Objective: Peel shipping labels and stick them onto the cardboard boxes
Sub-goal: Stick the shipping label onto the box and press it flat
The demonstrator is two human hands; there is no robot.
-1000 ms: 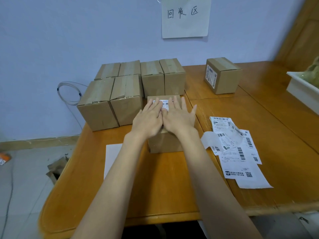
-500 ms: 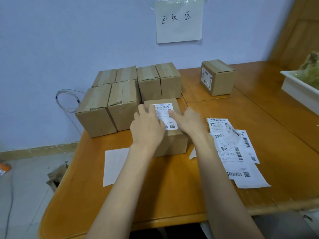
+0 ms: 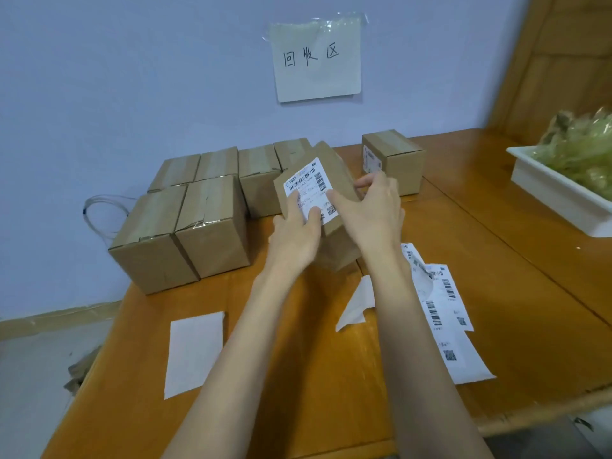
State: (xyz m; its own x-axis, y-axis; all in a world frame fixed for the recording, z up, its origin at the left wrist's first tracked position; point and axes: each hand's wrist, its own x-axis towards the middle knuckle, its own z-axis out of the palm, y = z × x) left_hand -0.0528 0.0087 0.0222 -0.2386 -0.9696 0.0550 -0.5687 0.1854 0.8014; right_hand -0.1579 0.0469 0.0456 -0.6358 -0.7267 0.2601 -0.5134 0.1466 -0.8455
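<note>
2 hands held a box tilted above the table, its labelled face turned toward the camera. The left hand gripped the box's lower left side, fingers curled up over the label stuck on that face. The right hand wrapped the box's right side, thumb lying at the label's edge and fingers curled round the far side. 6 plain boxes stood packed together at the table's back left, just behind and beside the held one. 1 more labelled box stood apart at the back right. Loose labels lay on the table under the right forearm, with a curled backing strip near them and a blank backing sheet to the left. A white tray sat at the right edge, and a handwritten sign was taped to the wall.
</note>
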